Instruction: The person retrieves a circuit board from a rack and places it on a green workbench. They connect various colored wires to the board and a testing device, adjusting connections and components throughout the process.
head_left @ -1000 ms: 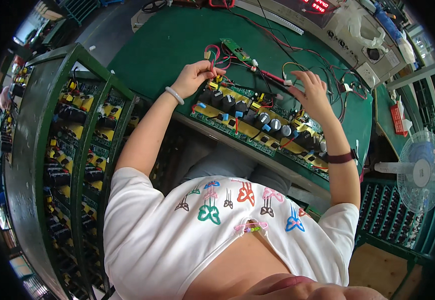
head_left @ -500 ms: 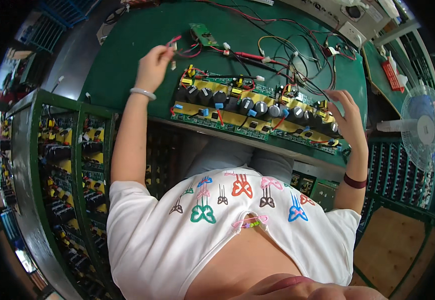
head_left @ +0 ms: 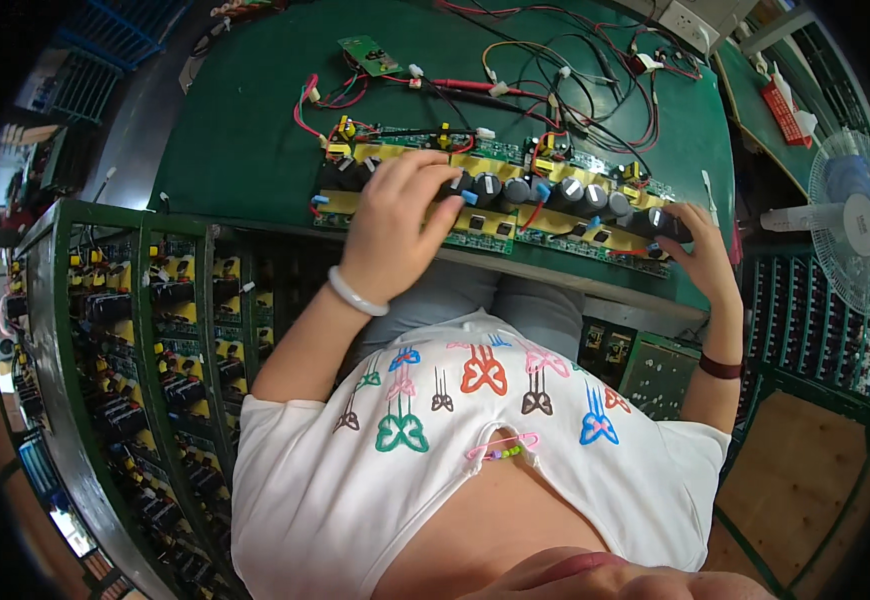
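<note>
On the green bench lie two circuit boards end to end, each crowded with black capacitors, yellow parts and red wires. Over the left circuit board (head_left: 495, 230) bends my left hand (head_left: 400, 220), its thumb and fingers closed around the capacitors and covering part of the row. At the outer end of the right circuit board (head_left: 595, 210), my right hand (head_left: 700, 245) grips the corner between thumb and fingers. Beyond the left board, a loop of red wires (head_left: 303, 112) with a white plug runs to a small green board (head_left: 368, 56).
Red and black test leads (head_left: 595, 100) tangle across the back of the green bench (head_left: 245, 130). A rack of boards (head_left: 145, 330) stands at my left. To my right are a clear-caged fan (head_left: 855, 225) and a red tissue box (head_left: 783, 112).
My left hand has let go of the red wire and come down onto the left board. My right hand has closed on the right board's end. The whole view has shifted slightly.
</note>
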### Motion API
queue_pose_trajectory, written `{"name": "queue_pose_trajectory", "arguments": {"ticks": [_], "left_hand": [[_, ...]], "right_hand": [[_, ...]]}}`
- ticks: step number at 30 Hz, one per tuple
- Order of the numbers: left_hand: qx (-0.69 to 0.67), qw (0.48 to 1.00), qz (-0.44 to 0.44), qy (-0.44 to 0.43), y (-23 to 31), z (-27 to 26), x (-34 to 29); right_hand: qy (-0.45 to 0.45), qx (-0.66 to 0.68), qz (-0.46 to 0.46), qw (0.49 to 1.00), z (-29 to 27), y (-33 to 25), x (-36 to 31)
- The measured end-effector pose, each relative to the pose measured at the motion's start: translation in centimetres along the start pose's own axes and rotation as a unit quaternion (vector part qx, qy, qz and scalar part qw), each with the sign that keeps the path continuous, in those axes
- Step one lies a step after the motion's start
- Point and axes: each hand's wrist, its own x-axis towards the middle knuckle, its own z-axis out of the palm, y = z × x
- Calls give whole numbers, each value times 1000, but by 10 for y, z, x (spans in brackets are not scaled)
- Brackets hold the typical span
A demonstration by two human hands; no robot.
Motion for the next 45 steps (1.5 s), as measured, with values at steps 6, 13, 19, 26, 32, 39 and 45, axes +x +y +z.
{"name": "queue_pose_trajectory", "arguments": {"ticks": [6,13,19,26,32,39,45], "left_hand": [[166,986,-33,-2,32,61,1],[212,975,-37,57,27,97,14],[168,979,16,112,15,100,15],[84,983,58,152,23,39,19],[-425,871,-136,204,24,-77,-4],[-764,638,15,98,30,-142,-58],[-700,676,50,223,52,-161,-111]], "right_hand": [[-18,-58,-80,995,-3,5,9],[-1,-100,-208,973,7,37,16],[1,-37,-182,983,1,27,13],[-83,217,-27,972,-24,21,-15],[-48,549,44,833,2,81,-25],[-21,816,7,578,34,100,-9],[0,876,-134,462,13,61,3]]}}
